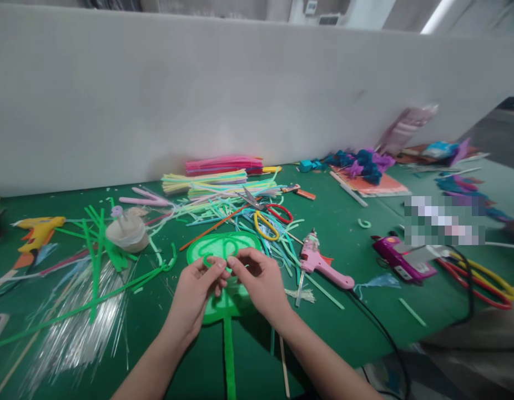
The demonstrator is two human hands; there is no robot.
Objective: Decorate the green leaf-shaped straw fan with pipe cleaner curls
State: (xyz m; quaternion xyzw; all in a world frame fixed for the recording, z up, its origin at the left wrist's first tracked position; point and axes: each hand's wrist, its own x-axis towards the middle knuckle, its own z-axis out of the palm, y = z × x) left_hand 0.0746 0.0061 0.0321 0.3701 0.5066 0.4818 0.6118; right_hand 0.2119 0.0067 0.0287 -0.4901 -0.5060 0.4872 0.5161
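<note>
- A yellow glue gun [39,230] lies well to the left of a green fan-shaped piece [238,301], the scene's centerpiece.
- Clear, shiny strands [88,319] spread to the left of the fan-shaped piece, with loose green pipe cleaners [96,264] lying across them.
- A pale cup [130,233] holding a purple-topped stick stands left of the fan-shaped piece, nearer to it than the glue gun.
- The left hand [201,289], over the left side of the fan-shaped piece, pinches a curled green strip [206,260] between thumb and fingers.
- That strip is held over the upper half of the fan-shaped piece, whose stem runs toward the worker.
- The right hand [259,280], over the right side of the fan-shaped piece, closes thumb and finger on the same strip, fingertips close to the left's.
- Scissors [265,214] with red and yellow handles lie open just beyond the fan-shaped piece, to its right.
- A pink glue gun [326,269] rests right of the fan-shaped piece.
- A purple device [401,260] sits farther right of it.
</note>
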